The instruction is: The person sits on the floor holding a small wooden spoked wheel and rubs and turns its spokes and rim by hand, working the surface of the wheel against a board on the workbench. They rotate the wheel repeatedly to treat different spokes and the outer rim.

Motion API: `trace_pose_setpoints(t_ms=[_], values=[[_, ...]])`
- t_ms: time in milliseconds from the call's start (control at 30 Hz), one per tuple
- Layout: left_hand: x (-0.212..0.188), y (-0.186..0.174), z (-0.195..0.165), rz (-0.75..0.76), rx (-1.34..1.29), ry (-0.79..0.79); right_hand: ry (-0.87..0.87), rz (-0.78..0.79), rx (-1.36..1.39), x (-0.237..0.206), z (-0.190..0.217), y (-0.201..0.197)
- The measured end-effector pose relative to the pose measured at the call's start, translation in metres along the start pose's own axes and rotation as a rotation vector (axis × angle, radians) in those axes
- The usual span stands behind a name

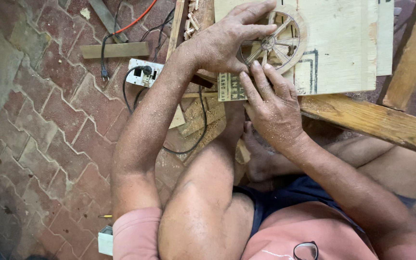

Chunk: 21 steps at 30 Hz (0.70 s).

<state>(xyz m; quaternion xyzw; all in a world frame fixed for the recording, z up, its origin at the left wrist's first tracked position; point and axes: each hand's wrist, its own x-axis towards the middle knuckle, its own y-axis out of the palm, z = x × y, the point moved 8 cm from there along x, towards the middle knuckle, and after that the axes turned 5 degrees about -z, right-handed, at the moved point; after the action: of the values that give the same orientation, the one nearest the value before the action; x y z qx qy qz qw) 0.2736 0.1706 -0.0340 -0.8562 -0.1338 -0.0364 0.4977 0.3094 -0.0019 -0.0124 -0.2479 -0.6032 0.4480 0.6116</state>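
We look down and see a small wooden wheel (271,44) with thin spokes lying flat on a pale wooden board (343,43). The left hand (227,43) lies over the near side of the wheel with its fingers spread wide, pressing on the rim, and it seems to us this keeps the wheel from sliding. Its grip is apart and flat, not closed around anything. The right hand (273,108) comes up from below, and its fingertips (258,67) touch the lower edge of the wheel, close together, as if feeling or nudging a spoke; it is not clamped on anything that we can see. Both hands are dusty with sawdust. The board rests on a thick wooden beam (376,123), which acts like a desk. Just under the wheel, on the board's edge, is a small pale label (231,86) shaped like a rectangle with dark print. On the red brick floor (49,120) to the left sits a white power strip (143,72) with black cords, placed near the work.
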Motion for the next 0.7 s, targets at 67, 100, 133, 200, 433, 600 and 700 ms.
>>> trace_pose_setpoints(t_ms=[67,100,133,200,433,600,700], values=[[0.0,0.001,-0.001,0.002,0.002,0.017,0.0,-0.005,0.009,0.001,0.001,0.001],[0.0,0.001,-0.003,0.0,0.001,0.029,0.011,0.003,0.016,0.001,0.001,0.001],[0.0,0.0,-0.005,-0.002,0.001,0.041,0.022,0.01,0.023,0.001,0.002,0.002],[-0.006,0.0,-0.006,-0.011,0.032,-0.004,0.043,0.026,0.04,0.001,0.003,0.002],[-0.019,0.004,-0.019,-0.15,0.017,-0.046,0.106,0.049,0.09,0.004,0.001,0.004],[-0.018,0.006,-0.01,-0.179,0.01,-0.036,0.117,0.052,0.109,0.004,-0.001,0.007],[-0.017,0.006,-0.007,-0.188,0.008,-0.01,0.122,0.049,0.116,0.005,-0.002,0.008]])
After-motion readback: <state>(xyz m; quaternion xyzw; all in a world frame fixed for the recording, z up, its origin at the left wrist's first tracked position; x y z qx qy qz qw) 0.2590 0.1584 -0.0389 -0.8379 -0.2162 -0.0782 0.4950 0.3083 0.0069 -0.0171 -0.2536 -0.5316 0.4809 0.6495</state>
